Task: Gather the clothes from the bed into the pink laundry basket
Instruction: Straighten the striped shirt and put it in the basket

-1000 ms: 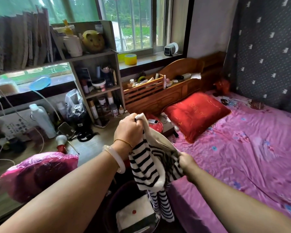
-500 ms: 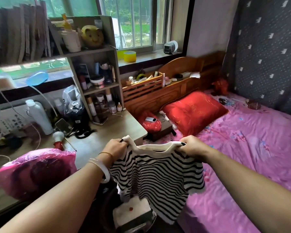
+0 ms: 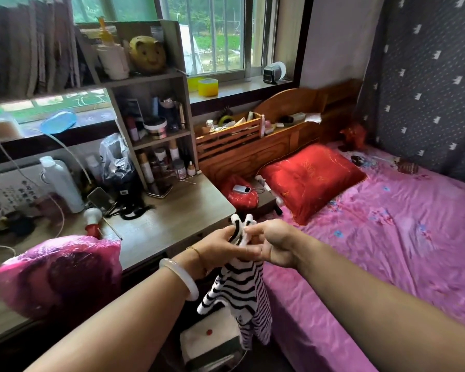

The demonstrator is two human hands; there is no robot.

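Head view: your left hand [image 3: 220, 247] and right hand [image 3: 273, 244] meet just off the edge of the bed [image 3: 387, 251], both pinching the top of the striped top [image 3: 242, 294]. Fingers [image 3: 235, 253] of each hand are curled round the doubled fabric, the two shoulder ends pressed together, likely so the top hangs folded in half and drops in neatly. It dangles between bed and surface [image 3: 172, 224], its hem over a dark container holding a white folded item [image 3: 212, 336]; whether that is the pink basket, you cannot tell from here. No other clothes show on the bed. Next, probably lower it.
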